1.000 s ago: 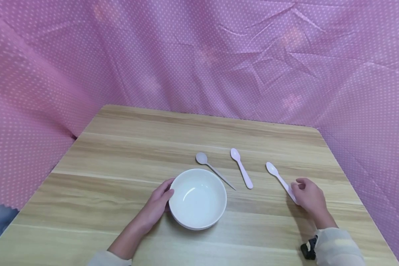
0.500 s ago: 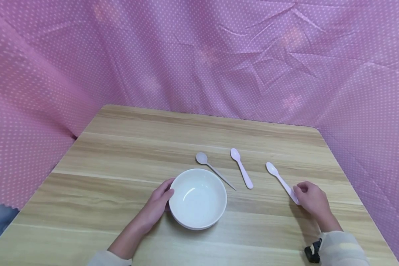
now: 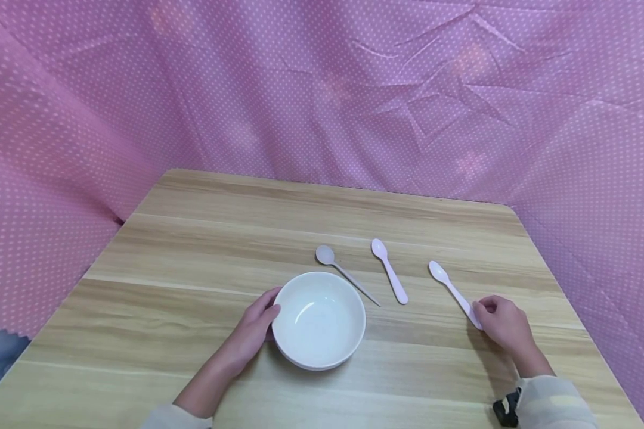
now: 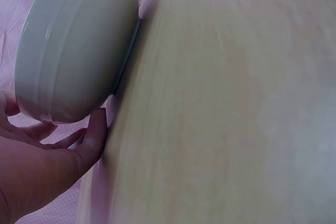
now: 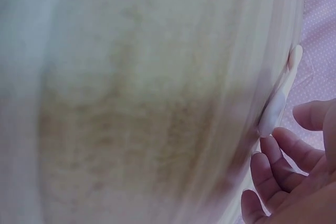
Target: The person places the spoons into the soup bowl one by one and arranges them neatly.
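A white bowl (image 3: 319, 322) stands on the table, and my left hand (image 3: 252, 328) grips its left side, thumb at the rim. In the left wrist view, the fingers (image 4: 94, 135) curl against the bowl's lower wall. Over on the right, my right hand (image 3: 504, 325) is at the handle end of a pale pink spoon (image 3: 453, 292). Its fingertips (image 5: 283, 135) touch the handle in the right wrist view, while the thumb is apart from it. Another pale pink spoon (image 3: 390, 271) lies between that spoon and the bowl. A greyish spoon (image 3: 325, 255) rests just behind the bowl.
The wooden table (image 3: 209, 238) has its far edge against a pink dotted cloth (image 3: 300, 89), which hangs at the back and on both sides. A black device (image 3: 507, 408) sits by the right sleeve.
My right hand has shifted slightly right and toward the near edge, showing more of the spoon's handle end. The left hand, bowl and spoons look unmoved.
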Available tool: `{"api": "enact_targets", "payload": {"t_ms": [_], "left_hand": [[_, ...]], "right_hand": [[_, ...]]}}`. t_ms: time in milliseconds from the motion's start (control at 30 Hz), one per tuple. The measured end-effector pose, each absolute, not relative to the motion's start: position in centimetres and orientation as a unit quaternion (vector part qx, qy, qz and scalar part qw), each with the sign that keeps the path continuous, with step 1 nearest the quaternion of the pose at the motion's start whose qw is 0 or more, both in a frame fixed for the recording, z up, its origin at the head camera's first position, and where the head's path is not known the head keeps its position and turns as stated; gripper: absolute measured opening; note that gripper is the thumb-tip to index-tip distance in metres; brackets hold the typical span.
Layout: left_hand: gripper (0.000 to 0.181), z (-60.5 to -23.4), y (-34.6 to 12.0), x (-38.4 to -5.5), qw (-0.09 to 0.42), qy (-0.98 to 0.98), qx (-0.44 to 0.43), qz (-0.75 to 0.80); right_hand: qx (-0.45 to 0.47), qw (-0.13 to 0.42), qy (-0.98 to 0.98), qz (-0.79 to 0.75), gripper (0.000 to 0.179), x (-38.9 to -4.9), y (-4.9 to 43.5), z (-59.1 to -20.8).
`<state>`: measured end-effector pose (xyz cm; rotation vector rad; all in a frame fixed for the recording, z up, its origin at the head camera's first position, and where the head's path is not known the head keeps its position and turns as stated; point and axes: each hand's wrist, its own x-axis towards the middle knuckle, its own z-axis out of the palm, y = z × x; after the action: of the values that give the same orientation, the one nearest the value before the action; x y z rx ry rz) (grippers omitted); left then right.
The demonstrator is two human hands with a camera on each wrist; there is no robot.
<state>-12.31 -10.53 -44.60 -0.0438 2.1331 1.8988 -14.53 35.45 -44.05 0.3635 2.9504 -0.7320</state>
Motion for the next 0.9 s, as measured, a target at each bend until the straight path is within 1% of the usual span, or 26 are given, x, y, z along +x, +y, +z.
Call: {"api": "enact_targets", "payload": {"t_ms": [333, 600, 900], "left_hand": [[0.043, -44.88, -10.57, -12.42, 0.146, 0.744, -0.027, 0.652], [0.043, -44.55, -10.52, -12.33, 0.144, 0.740, -0.016, 0.657], [0.044, -44.53, -10.48, -12.41, 0.152, 0.741, -0.027, 0.653]], "right_hand": [[0.111, 0.046, 0.965, -0.235, 0.042, -14.24, 35.54, -44.09], [0.107, 0.053, 0.965, -0.235, 0.042, -14.02, 35.56, -43.88], [0.090, 0.040, 0.970, -0.223, 0.040, -13.69, 35.68, -43.90]]}}
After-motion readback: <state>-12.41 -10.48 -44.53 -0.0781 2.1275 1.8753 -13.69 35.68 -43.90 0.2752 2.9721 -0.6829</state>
